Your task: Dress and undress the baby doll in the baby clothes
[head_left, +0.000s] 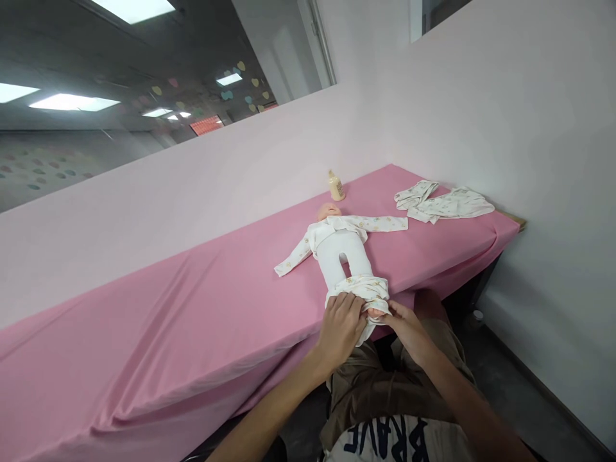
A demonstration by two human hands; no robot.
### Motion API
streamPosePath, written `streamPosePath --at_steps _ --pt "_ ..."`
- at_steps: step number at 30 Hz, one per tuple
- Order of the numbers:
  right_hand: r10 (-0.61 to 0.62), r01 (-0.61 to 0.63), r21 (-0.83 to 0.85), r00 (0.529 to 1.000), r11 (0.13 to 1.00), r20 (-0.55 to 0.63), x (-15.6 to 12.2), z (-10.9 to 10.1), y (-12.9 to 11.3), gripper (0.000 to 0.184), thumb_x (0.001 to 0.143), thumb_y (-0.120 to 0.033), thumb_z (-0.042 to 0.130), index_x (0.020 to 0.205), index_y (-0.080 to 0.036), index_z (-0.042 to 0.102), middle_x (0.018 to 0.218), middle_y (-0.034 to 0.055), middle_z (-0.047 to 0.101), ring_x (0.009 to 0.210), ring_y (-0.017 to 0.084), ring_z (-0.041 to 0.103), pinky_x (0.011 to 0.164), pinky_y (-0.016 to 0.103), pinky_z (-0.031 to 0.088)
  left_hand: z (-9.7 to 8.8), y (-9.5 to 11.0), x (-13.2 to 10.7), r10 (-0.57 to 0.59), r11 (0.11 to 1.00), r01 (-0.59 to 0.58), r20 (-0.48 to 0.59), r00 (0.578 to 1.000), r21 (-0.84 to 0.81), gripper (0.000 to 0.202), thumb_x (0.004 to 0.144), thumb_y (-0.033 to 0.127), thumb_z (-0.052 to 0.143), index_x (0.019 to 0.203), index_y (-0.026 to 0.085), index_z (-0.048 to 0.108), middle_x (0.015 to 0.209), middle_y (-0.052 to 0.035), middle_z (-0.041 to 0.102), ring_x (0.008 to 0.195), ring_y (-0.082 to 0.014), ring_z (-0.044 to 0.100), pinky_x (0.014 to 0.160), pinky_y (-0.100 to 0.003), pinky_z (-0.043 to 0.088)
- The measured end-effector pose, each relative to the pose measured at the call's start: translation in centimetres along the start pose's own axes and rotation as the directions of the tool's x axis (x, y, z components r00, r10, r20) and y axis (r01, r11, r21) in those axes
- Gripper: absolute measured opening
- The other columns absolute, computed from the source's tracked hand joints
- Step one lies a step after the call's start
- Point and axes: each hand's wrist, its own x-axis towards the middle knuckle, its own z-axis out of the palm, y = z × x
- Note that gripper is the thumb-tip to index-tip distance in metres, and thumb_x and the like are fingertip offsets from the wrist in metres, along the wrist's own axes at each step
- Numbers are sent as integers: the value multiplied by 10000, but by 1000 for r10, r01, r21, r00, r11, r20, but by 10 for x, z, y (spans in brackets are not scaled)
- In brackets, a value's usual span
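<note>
Left hand [339, 327] and right hand [407, 327] each clench a side of the bunched trousers [359, 287] around the ankles of the doll [339, 247], so the cloth sits gathered there. The doll lies face-up just beyond them on the table [192, 308], feet nearest.

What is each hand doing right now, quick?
Left hand: closed on the bunched trousers at the doll ankles.
Right hand: fingers pinching the same trousers by the foot.

Two bare forearms reach forward from the bottom edge. The left hand [341, 327] lies palm down with fingers curled closed; the right hand [407, 328] pinches, fingertips pointing toward the left.
</note>
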Motion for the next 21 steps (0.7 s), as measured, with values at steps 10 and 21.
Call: streamPosePath --at_steps 10,21 --pt "-529 495 -801 803 337 274 29 -32 -7 138 856 -189 502 809 -211 629 855 60 633 849 228 558 779 362 455 -5 -18 10 -48 990 43 -33 998 -137 202 872 256 551 1050 183 491 1017 -68 534 927 -222 472 810 -361 423" --pt "-325 553 -817 812 163 485 38 -59 -45 312 751 -463 712 929 -213 659 1043 89 621 1020 277 521 928 426 419 0 -28 10 -158 963 138 -71 985 -232 406 816 225 603 1202 184 487 1127 -88 525 1070 -249 465 941 -421 409"
